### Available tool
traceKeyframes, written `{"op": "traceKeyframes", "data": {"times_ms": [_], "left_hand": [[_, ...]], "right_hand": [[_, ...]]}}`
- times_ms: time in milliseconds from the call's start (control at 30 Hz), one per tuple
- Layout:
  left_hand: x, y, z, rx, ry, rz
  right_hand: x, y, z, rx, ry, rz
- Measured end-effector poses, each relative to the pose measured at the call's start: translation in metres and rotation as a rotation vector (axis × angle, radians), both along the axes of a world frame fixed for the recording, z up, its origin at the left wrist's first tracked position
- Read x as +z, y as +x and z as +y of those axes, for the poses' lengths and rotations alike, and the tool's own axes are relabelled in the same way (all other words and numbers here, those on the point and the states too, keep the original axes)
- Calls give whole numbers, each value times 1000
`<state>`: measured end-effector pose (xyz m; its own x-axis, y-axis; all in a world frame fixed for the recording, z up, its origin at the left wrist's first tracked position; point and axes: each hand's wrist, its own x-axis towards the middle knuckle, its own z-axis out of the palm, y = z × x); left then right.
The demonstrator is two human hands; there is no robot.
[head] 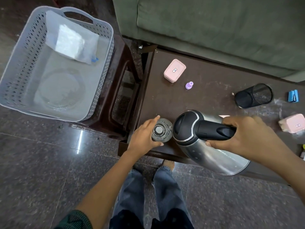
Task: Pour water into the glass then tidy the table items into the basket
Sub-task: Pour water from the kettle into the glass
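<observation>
Kettle (194, 146) tilted beside glass (162, 129), basket (19, 66) holding bowl (61, 91), bag (72, 42)

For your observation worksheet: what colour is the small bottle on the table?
The small bottle is lilac, clearest in the head view.

Clear glass (160, 130) upright, steel kettle (194, 146) tilted just beside it

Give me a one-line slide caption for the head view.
Left hand grips the glass at the table edge while the right hand holds the steel kettle tilted toward it; basket sits nearby.
</observation>
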<state>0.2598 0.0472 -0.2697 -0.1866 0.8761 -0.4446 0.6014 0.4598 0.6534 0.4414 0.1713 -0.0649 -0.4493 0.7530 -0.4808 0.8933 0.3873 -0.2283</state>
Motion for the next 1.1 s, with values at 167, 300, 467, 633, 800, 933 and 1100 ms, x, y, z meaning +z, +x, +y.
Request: {"op": "traceKeyframes", "data": {"times_ms": [167, 300, 467, 633, 800, 933, 1100], "left_hand": [[2, -1, 2, -10, -2, 17], [3, -1, 2, -12, -4, 26], [7, 0, 2, -20, -16, 40], [7, 2, 2, 14, -32, 37], [7, 3, 2, 23, -41, 32], [7, 3, 3, 16, -53, 45], [8, 3, 4, 21, -51, 47]], "right_hand": [[0, 0, -4, -2, 3, 6], [-1, 4, -2, 1, 6, 1], [-1, 10, 0, 26, 13, 9], [1, 10, 0, 0, 7, -8], [3, 11, 1, -6, 3, -50], [5, 11, 1, -11, -1, -62], [7, 9, 1, 0, 5, -68]]}}
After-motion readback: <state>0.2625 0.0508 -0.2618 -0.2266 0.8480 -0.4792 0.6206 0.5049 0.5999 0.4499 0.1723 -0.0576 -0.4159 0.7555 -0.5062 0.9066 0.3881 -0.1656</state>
